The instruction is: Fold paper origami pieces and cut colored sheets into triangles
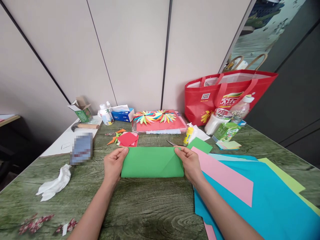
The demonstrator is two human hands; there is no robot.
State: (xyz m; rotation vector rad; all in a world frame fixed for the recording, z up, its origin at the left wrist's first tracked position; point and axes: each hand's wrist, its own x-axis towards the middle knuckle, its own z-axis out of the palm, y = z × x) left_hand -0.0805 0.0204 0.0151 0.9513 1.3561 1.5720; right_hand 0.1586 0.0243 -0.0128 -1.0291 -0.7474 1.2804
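Note:
A folded green paper sheet (150,162) lies on the green wood-grain table (150,210) in front of me. My left hand (113,164) pinches its left edge, fingers closed on the paper. My right hand (190,163) grips its right edge the same way, thumb on top. The sheet is doubled over with a diagonal crease near its right end. Both hands hold it flat just above or on the tabletop.
Large blue (262,203), pink (225,175) and light green sheets lie at right. Behind are a yellow glue stick (188,135), scissors, red paper squares (128,139), paper star flowers (155,116), tissue box (122,114), red bag (225,95), bottles. A crumpled tissue (55,184) lies left.

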